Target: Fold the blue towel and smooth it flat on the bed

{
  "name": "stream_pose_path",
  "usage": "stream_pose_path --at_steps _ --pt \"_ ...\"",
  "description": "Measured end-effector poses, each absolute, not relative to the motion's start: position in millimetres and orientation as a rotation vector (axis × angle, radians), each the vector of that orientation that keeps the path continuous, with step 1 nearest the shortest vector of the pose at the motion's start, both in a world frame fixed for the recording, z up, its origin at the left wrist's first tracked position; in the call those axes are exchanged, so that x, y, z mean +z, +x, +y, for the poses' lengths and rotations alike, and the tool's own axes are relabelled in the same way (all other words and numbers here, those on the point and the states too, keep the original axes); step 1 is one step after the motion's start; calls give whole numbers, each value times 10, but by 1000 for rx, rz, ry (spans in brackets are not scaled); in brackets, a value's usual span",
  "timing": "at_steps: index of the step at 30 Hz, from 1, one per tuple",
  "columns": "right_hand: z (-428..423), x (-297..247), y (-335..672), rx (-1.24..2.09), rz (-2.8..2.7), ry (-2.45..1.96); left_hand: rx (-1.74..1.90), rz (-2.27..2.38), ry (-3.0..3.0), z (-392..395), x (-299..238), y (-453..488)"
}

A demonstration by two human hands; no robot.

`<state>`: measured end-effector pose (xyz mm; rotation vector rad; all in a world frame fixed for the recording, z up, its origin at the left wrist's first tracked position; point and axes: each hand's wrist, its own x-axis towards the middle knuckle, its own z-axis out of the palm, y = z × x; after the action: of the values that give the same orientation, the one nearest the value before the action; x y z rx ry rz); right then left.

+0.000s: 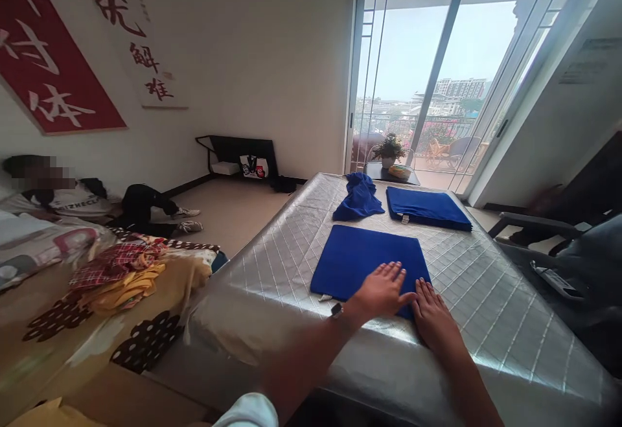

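Observation:
A folded blue towel [369, 255] lies flat on the near part of a plastic-covered mattress [272, 265], a small white label showing at its near left edge. My left hand [380, 291] rests on it, palm down with fingers stretched out; a watch sits on that wrist. At the towel's right edge, my right hand [432, 313] lies flat, fingers straight and partly on the cloth. Behind are a neat stack of folded blue towels [427, 207] with a white label and a crumpled blue towel [359, 197].
To the left, a bed holds a pile of clothes [126, 268]; a person [140, 203] sits beyond it near the wall. A dark chair [558, 258] stands at the right of the mattress. A potted plant [389, 148] stands on a small table before the glass door.

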<state>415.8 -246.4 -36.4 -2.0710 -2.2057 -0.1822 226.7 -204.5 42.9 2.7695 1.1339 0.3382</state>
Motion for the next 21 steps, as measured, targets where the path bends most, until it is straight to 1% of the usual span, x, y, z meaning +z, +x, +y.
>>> stream_pose_path --at_steps 2,4,7,11,17,21 --pt "-2494 -352 4173 -225 -2259 -2045 328 1002 2823 -2046 361 2593" --pt "-2522 -324 4171 -255 -2295 -2059 319 990 2812 -2024 272 2758" --pt "-2546 -255 4127 -264 -2291 -2133 275 1061 2724 -1976 173 2686" --pt "-2546 -155 4042 -171 -2235 -2243 224 1204 2631 -1933 163 2096" --pt "-2529 -182 4050 -91 -2220 -2279 175 1645 2425 -2010 149 967" --pt "-2507 -267 4083 -113 -2184 -2258 248 1732 2372 -2092 68 745"
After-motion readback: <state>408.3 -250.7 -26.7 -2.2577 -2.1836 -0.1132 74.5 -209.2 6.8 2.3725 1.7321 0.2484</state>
